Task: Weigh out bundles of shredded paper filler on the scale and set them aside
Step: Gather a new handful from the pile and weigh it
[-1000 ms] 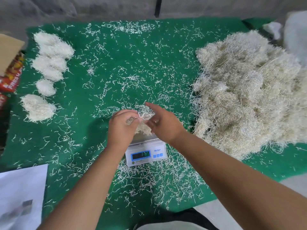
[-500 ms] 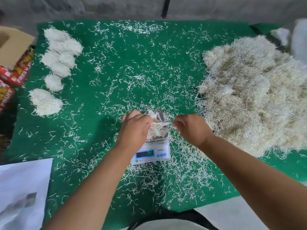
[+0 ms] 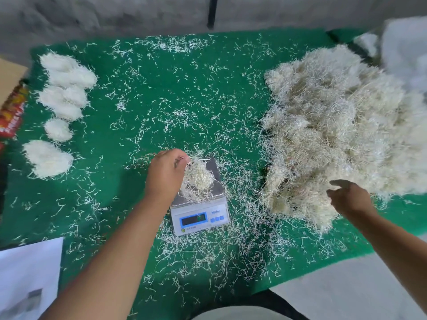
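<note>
A small white digital scale (image 3: 199, 218) with a blue display stands on the green mat (image 3: 161, 100) in front of me. A small bundle of shredded paper (image 3: 198, 177) lies on its metal pan. My left hand (image 3: 165, 174) is at the bundle's left side, fingers curled and pinching strands of it. My right hand (image 3: 349, 197) hovers with relaxed fingers over the near edge of the big heap of shredded paper (image 3: 342, 135) at the right, holding nothing. Several weighed bundles (image 3: 62, 98) lie in a column at the mat's left.
Loose shreds are scattered all over the mat. A cardboard box and red packets (image 3: 11, 107) sit past the left edge. A white sheet (image 3: 27, 278) lies at the lower left. A white sack (image 3: 404, 49) stands at the far right.
My right hand has let go of the bundle on the scale and moved right to the big heap. My left hand has stayed at the bundle.
</note>
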Available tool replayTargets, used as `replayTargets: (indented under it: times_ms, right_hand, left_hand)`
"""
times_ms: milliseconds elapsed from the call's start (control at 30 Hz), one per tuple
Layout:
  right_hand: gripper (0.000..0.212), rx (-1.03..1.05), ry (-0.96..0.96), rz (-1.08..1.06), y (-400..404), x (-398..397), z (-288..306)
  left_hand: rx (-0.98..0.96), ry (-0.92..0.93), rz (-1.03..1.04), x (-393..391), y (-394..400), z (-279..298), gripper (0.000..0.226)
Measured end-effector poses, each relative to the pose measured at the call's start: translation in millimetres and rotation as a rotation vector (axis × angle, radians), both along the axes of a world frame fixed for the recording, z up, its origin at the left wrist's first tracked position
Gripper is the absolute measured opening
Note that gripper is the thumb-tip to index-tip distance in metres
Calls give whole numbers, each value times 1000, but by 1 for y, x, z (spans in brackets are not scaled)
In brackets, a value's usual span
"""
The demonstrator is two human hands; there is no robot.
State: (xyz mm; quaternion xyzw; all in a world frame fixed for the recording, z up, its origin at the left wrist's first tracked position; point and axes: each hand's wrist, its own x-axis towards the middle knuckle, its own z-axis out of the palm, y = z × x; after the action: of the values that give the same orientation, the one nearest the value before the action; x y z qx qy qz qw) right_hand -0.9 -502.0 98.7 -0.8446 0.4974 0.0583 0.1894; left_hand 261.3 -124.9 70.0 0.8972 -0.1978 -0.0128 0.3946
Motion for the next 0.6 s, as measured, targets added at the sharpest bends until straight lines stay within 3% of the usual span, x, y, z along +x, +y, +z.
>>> replayTargets:
  times_ms: [100, 200, 267, 433, 600]
  right_hand:
    - [54, 39, -20, 23, 17, 7, -11]
    - [32, 11, -61, 80, 34, 18, -20]
    - [28, 19, -110, 102, 46, 22, -22]
    - [53, 50, -260, 91, 68, 16, -29]
    - [58, 93, -272, 111, 76, 7, -38]
  left_hand:
    - [32, 101, -158, -3, -17, -3, 15]
    - [88, 220, -277, -5, -21, -2, 17]
    - [33, 200, -206, -3, -11, 1, 17]
    - [-22, 103, 108, -3, 40, -1, 20]
    - [-20, 127, 202, -10, 66, -13, 20]
